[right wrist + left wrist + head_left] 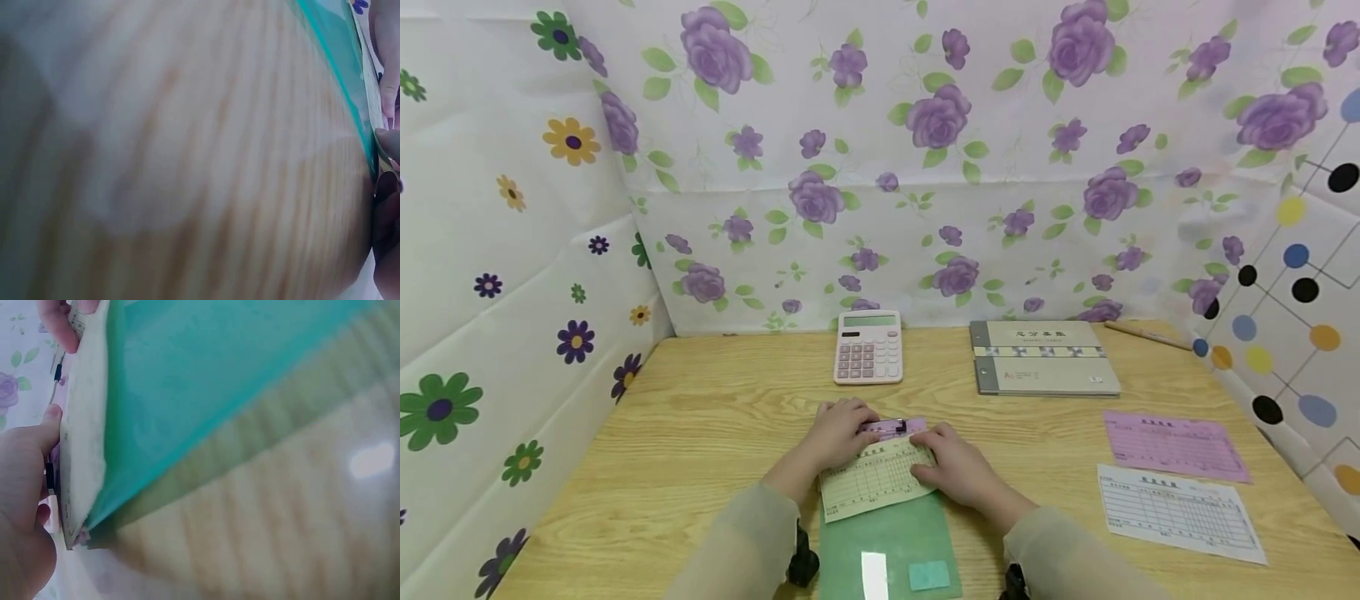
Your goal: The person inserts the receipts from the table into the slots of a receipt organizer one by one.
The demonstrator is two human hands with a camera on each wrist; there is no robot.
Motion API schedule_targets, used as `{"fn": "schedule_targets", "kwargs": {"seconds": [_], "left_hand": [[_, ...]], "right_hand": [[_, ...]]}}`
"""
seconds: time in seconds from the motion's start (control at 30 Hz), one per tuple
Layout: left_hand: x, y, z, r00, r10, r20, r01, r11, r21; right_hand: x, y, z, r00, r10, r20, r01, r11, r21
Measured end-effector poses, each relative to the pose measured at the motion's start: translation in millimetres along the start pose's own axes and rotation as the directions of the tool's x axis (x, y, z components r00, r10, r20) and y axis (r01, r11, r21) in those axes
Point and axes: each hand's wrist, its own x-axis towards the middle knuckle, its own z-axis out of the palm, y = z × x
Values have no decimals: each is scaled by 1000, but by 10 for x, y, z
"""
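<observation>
A green clip folder (887, 546) lies on the table in front of me. A pale yellow printed form (876, 483) lies tilted across its upper part, over a pink form (919, 425) at the top edge. My left hand (842, 433) grips the folder's top edge beside the black clip (901, 425); its thumb is near the yellow form's upper edge. At that form's right edge, my right hand (958, 471) pinches the paper between thumb and finger. In the left wrist view the yellow form (87, 425) stands edge-on above the green cover. The left fingertips are partly hidden.
A pink and white calculator (868, 348) stands behind the hands. Farther right are a grey-edged account book (1047, 358) and a wooden stick-like pen (1148, 335). A pink form (1177, 446) and a white form (1180, 512) lie at the right. Patterned cloth walls border the wooden table (700, 450).
</observation>
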Motion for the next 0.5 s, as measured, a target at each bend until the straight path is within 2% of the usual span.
{"fn": "schedule_targets", "kwargs": {"seconds": [0.27, 0.5], "left_hand": [[49, 42, -147, 997, -1, 72, 5, 998, -61], [72, 62, -171, 997, -5, 82, 9, 998, -54]], "right_hand": [[49, -9, -7, 1000, 6, 30, -5, 999, -34], [93, -13, -4, 999, 28, 30, -27, 998, -58]]}}
